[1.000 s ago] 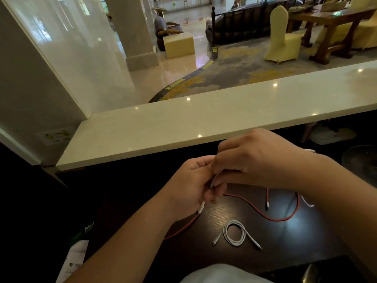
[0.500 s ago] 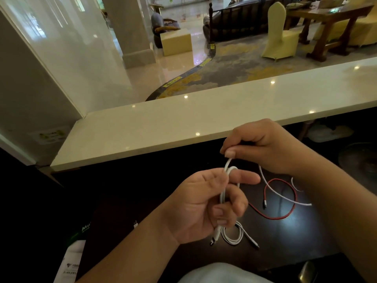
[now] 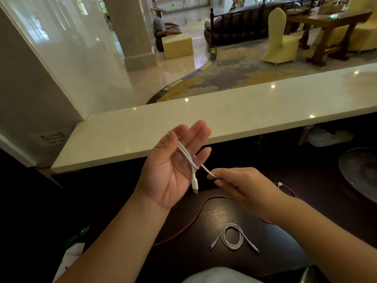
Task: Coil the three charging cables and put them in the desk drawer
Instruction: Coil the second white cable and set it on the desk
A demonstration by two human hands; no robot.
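2 hands [image 3: 206, 176], white cable [image 3: 186, 155] strung between

Hotel lobby, seen from behind a reception desk.
Beyond the pale stone counter [image 3: 224, 119]: polished floor, patterned carpet [image 3: 234, 74], covered banquet chair [image 3: 278, 37].

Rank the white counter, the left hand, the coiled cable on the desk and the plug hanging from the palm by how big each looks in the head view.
1. white counter
2. left hand
3. coiled cable
4. plug

Nearness to the camera enlarges the hand.
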